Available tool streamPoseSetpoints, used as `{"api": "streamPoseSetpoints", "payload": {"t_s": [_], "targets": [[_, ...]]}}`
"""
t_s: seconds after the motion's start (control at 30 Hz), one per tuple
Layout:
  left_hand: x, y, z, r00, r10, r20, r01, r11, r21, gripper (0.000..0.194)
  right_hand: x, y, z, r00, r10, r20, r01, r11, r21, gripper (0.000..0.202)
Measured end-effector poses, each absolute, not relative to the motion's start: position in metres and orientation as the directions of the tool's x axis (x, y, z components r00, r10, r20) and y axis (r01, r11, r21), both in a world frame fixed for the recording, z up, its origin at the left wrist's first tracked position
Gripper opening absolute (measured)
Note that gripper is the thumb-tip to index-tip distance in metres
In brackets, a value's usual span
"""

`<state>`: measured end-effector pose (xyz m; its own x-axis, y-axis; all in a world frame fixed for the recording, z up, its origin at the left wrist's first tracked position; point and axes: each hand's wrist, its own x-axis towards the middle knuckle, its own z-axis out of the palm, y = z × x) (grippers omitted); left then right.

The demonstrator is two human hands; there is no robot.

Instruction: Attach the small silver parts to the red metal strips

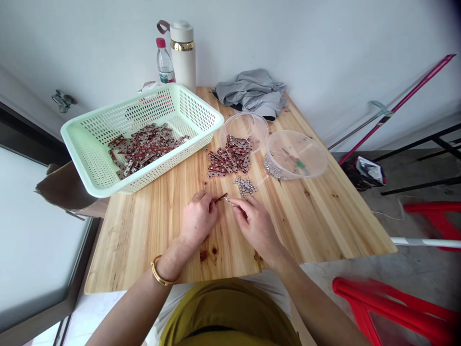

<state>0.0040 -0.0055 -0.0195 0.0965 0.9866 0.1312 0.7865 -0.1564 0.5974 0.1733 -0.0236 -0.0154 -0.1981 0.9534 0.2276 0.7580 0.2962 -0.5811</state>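
Note:
My left hand (199,217), with a gold bangle at the wrist, pinches a small reddish-brown strip (221,197) above the wooden table. Facing it, my right hand (256,225) grips a thin metal tool (229,201), whose tip meets the strip's end. Just beyond my hands lies a cluster of small silver metal pieces (245,186). Behind that cluster, a pile of reddish-brown strips (230,157) spills from a clear round tub lying on its side (260,129). More strips (144,145) lie in the pale green basket (144,181) at the left.
A clear round container (319,161) holds silver pieces and a green-handled tool (300,164). Grey cloth (252,91), a bottle (164,62) and a cream flask (185,65) stand along the wall side. Red stools (392,302) are beyond the table's right edge.

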Motion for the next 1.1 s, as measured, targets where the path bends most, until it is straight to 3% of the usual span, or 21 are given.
{"api": "streamPoseSetpoints", "payload": {"t_s": [0.17, 0.67, 0.93, 1.1], "targets": [[0.0039, -0.0067, -0.0202, 0.108, 0.984, 0.144, 0.783, -0.173, 0.597, 0.033, 0.1709, -0.0220, -0.0212, -0.195, 0.951, 0.239, 0.746, 0.303, -0.593, 0.031], [0.0052, -0.0067, -0.0210, 0.096, 0.986, 0.134, 0.772, -0.159, 0.615, 0.028, 0.1712, -0.0190, -0.0176, -0.224, 0.958, 0.177, 0.756, 0.286, -0.589, 0.028], [0.0055, -0.0072, -0.0215, 0.109, 0.981, 0.161, 0.782, -0.185, 0.596, 0.029, 0.1682, -0.0245, -0.0162, -0.273, 0.941, 0.201, 0.827, 0.336, -0.451, 0.032], [0.0050, -0.0081, -0.0230, 0.110, 0.978, 0.178, 0.791, -0.194, 0.580, 0.029, 0.1725, -0.0218, -0.0188, -0.235, 0.945, 0.227, 0.749, 0.325, -0.577, 0.030]]}}
